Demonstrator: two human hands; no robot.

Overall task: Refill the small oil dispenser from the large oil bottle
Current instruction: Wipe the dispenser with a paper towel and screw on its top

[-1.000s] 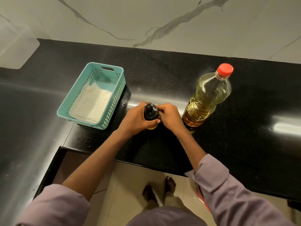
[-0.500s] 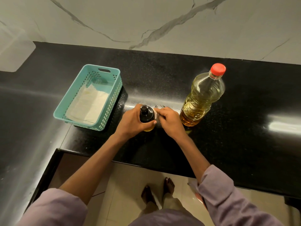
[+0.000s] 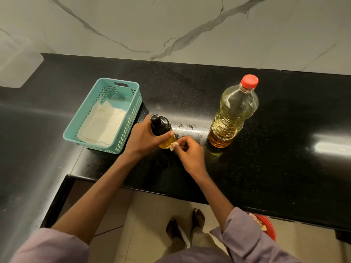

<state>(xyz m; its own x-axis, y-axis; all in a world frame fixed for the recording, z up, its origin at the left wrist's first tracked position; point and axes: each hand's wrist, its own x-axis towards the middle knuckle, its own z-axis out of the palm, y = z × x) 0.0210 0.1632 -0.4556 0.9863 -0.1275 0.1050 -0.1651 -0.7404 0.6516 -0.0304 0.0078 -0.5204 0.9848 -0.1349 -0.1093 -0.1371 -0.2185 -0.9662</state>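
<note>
The small oil dispenser (image 3: 161,126) has a black pump top and yellow oil in its lower part. It stands on the black counter (image 3: 266,168), and my left hand (image 3: 145,138) is wrapped around it from the left. My right hand (image 3: 187,153) is just right of its base, fingers pinched on a small pale scrap (image 3: 173,145) that touches the dispenser's lower side. The large oil bottle (image 3: 230,114), clear with a red cap (image 3: 249,81) on, stands upright to the right, about half full, apart from both hands.
A teal plastic basket (image 3: 131,118) holding folded white paper towels (image 3: 103,123) sits left of the dispenser. The marble wall runs behind the counter. The counter's front edge is close below my hands. A red bin (image 3: 266,227) is on the floor at lower right.
My right hand has come off the dispenser's top and dropped to its base, now pinching a small pale scrap. My left hand still holds the dispenser. The big bottle has stayed put.
</note>
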